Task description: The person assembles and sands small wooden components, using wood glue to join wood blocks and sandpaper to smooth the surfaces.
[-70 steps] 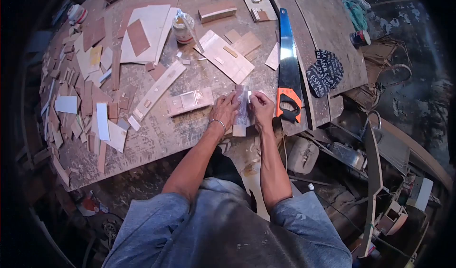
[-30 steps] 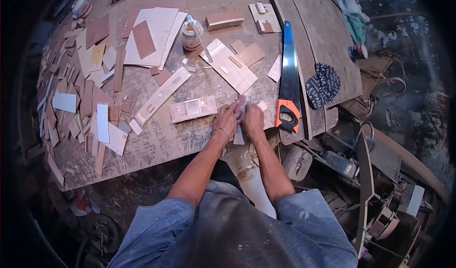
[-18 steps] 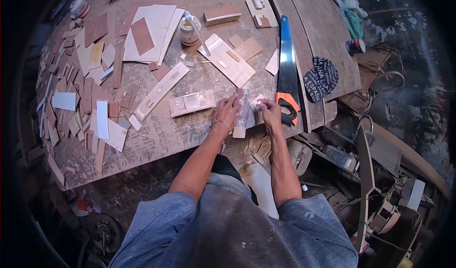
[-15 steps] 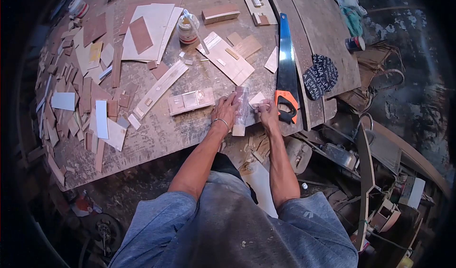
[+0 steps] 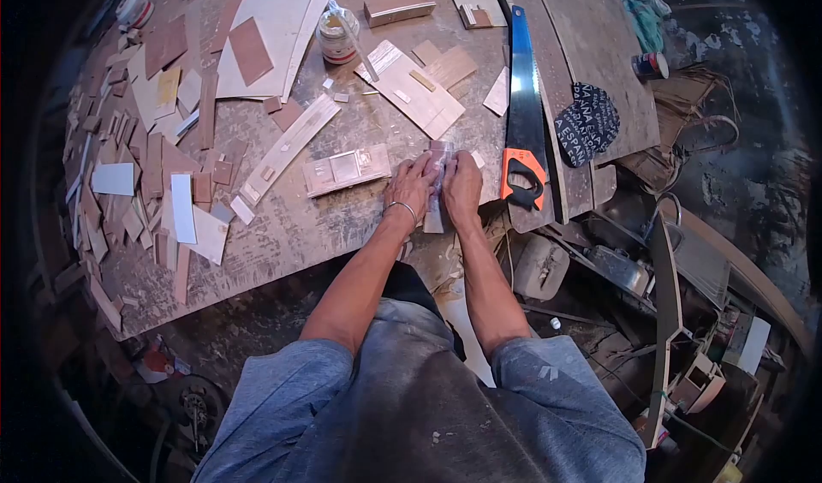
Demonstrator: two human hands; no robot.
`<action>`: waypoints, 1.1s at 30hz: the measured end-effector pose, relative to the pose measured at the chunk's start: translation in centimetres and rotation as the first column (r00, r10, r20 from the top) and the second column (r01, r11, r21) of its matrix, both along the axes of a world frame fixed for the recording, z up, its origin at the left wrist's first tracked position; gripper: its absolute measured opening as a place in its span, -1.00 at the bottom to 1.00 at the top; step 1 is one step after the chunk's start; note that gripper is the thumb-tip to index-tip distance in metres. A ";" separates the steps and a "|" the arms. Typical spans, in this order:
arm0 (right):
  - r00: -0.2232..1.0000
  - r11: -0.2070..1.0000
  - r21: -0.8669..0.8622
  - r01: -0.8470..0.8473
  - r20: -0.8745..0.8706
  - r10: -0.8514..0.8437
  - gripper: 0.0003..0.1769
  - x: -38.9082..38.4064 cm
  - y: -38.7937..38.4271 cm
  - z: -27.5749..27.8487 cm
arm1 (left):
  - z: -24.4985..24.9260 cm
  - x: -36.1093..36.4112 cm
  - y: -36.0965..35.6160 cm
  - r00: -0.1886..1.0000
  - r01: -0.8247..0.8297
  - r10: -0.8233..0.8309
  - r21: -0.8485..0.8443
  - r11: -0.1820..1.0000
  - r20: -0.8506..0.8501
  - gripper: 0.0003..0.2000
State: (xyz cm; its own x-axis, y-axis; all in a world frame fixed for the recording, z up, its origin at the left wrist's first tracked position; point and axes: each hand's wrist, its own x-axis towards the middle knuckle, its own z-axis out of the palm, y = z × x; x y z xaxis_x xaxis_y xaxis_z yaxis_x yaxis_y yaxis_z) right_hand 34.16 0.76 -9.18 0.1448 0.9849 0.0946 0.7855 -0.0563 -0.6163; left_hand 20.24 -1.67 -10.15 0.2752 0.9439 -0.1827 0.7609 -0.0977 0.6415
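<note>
Both hands meet at the table's front edge around a narrow wooden block [image 5: 438, 151] with a greyish, shiny upper face. My left hand [image 5: 411, 190] presses along its left side, fingers bent against it; a thin bracelet circles that wrist. My right hand [image 5: 462, 190] closes on the right side, fingers curled over the edge. Past the right knuckles a small pale piece [image 5: 478, 159] shows. Close to the left hand lies a light wooden piece with raised blocks [image 5: 347, 170]. A handsaw with an orange handle [image 5: 524, 175] rests to the right.
Wood offcuts [image 5: 163, 170] crowd the left of the table. Behind the hands are a jar with a brush [image 5: 336, 38], a wide board with small blocks [image 5: 411, 93] and a reddish block [image 5: 399, 8]. A dark lettered round pad [image 5: 586, 123] lies beyond the saw.
My right hand has moved left from the small pale piece onto the wooden block. My left hand has stayed at the block, its fingers now further over it. The view has shifted slightly.
</note>
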 end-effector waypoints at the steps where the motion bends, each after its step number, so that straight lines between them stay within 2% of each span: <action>1: 0.998 1.000 0.005 -0.021 0.052 0.021 -0.90 -0.3 0.2 0.0 | 0.1 0.0 0.0 1.000 0.001 -0.001 -0.005 1.000 -0.001 -0.58; 5: 0.982 0.989 -0.092 -0.114 0.138 0.126 -0.91 -0.2 -1.6 0.3 | 0.8 -0.1 0.0 1.000 -0.020 0.020 -0.028 0.999 0.007 -0.58; 6: 0.983 0.978 -0.188 -0.088 0.143 0.115 -0.90 -0.3 -2.9 0.3 | 0.7 -0.3 0.0 1.000 -0.022 0.023 -0.040 0.999 0.007 -0.58; 8: 0.986 0.987 -0.130 -0.099 0.121 0.115 -0.86 -0.5 -3.6 0.3 | 0.0 0.0 0.1 0.999 -0.037 0.038 -0.053 0.998 0.014 -0.58; 10: 0.986 0.989 -0.121 -0.086 0.130 0.102 -0.80 -0.6 -1.7 0.3 | -0.3 0.1 0.4 0.999 -0.041 0.041 0.006 0.999 0.011 -0.58; 13: 0.983 0.993 -0.070 -0.092 0.150 0.101 -0.84 -0.8 0.8 -0.2 | -0.6 0.3 -0.4 0.999 -0.038 0.038 0.029 0.999 -0.001 -0.58; 17: 0.993 0.995 -0.068 -0.068 0.088 0.074 -0.83 -1.1 -4.0 0.2 | 0.0 0.0 0.2 1.000 -0.027 0.027 -0.014 1.000 0.014 -0.58; 21: 0.979 0.993 -0.062 -0.102 0.169 0.111 -0.80 -0.7 1.6 -1.0 | 1.5 -0.2 0.5 1.000 -0.014 0.015 -0.060 0.998 0.005 -0.59; 22: 0.982 0.990 -0.048 -0.130 0.132 0.135 -0.78 -0.5 1.3 -0.8 | 1.1 -0.1 -0.1 1.000 -0.013 0.013 -0.050 0.999 0.000 -0.59; 25: 0.983 0.983 -0.158 -0.095 0.144 0.119 -0.79 -0.7 -3.3 0.1 | 0.2 -0.2 0.3 1.000 -0.015 0.015 0.000 1.000 -0.006 -0.60; 26: 0.987 0.988 -0.117 -0.104 0.111 0.117 -0.80 -0.8 -3.4 -0.1 | 0.1 -0.1 0.4 1.000 -0.020 0.020 -0.001 1.000 0.000 -0.61; 30: 0.966 0.980 -0.118 -0.163 0.184 0.183 -0.84 -0.5 1.0 -0.5 | 0.3 0.0 0.2 0.999 -0.016 0.016 -0.011 1.000 -0.031 -0.64; 33: 0.981 0.980 -0.129 -0.155 0.096 0.167 -0.87 -0.1 -3.2 0.3 | -0.4 0.1 0.3 0.999 -0.013 0.011 -0.035 0.999 -0.038 -0.63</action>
